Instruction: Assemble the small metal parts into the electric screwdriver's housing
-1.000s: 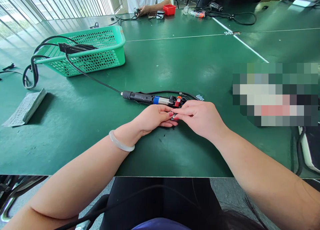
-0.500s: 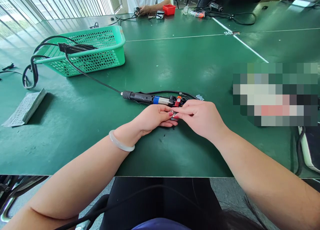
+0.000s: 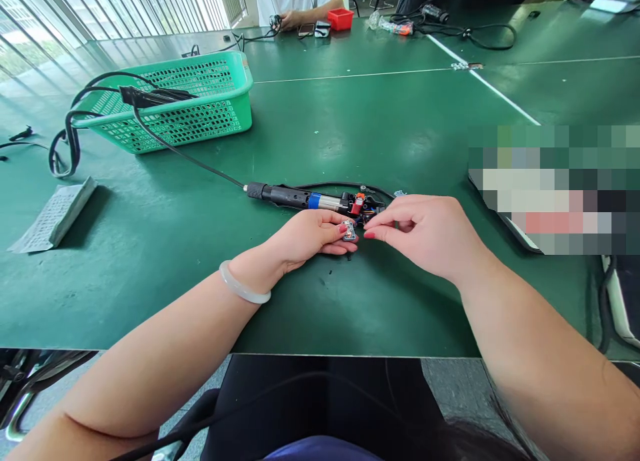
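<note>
My left hand (image 3: 320,233) is closed around a small silvery-white part (image 3: 349,231), pinned under the thumb with the fingers beneath it. To its right, apart from that part, my right hand (image 3: 425,231) has thumb and fingertips pinched together; whether a tiny piece sits between them is too small to tell. Just beyond both hands lies what looks like an electric screwdriver (image 3: 285,195) with its housing opened. It has a black grip, a blue band, a silver section and a red piece (image 3: 357,204) among exposed wires. My right fingers partly cover its right end.
A green basket (image 3: 190,131) with black cables stands at the back left. A paper-covered block (image 3: 63,214) lies at the left. Across the table sits a person (image 3: 300,7) near a red box (image 3: 340,19). A blurred-out area and a dark object (image 3: 625,294) occupy the right.
My right hand has drawn away to the right from the small part. My left hand keeps holding that part, which now shows more fully.
</note>
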`<move>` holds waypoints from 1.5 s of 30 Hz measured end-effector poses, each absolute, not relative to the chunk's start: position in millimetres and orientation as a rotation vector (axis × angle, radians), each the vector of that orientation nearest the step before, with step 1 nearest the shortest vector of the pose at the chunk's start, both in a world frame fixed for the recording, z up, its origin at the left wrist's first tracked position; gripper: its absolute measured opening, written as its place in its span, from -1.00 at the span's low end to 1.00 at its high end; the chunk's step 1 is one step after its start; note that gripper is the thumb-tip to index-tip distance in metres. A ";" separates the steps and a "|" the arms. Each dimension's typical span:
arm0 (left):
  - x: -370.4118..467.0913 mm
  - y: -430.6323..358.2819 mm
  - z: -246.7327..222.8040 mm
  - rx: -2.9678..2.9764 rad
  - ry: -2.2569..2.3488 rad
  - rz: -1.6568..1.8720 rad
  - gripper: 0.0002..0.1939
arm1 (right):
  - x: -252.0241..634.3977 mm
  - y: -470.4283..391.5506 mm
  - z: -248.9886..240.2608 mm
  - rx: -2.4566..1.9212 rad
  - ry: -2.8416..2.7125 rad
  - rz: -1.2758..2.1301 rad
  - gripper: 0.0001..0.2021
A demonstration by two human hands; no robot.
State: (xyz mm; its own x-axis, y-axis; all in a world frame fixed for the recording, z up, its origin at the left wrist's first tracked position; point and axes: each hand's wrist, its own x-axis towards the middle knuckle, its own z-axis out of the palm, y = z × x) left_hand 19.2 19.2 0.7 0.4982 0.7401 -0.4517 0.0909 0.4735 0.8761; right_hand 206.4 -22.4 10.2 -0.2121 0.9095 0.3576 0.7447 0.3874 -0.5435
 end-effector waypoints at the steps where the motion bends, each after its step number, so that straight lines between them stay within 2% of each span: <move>1: 19.3 19.1 0.9 1.013 0.988 0.489 -0.92 | 207.2 -23.0 9.9 -1.409 -2.087 0.379 -0.93; 8: 18.3 18.7 2.6 1.082 1.026 0.484 -0.90 | 197.2 -26.6 1.4 -1.426 -2.443 0.405 -0.91; 19: 16.7 20.9 -0.4 1.191 1.034 0.494 -0.93 | 185.2 -36.8 -0.3 -1.428 -2.376 0.376 -0.86; 25: 16.4 19.5 0.1 1.183 1.013 0.494 -0.95 | 179.6 -47.3 -4.8 -1.276 -2.047 0.038 -0.88; 34: 16.3 18.2 1.4 1.203 1.012 0.498 -0.93 | 166.5 -49.7 -8.5 -1.345 -2.054 -0.249 -0.80; 45: 18.0 18.8 1.1 1.191 1.008 0.498 -0.87 | 160.5 -51.5 -11.4 -1.335 -1.992 -0.243 -0.81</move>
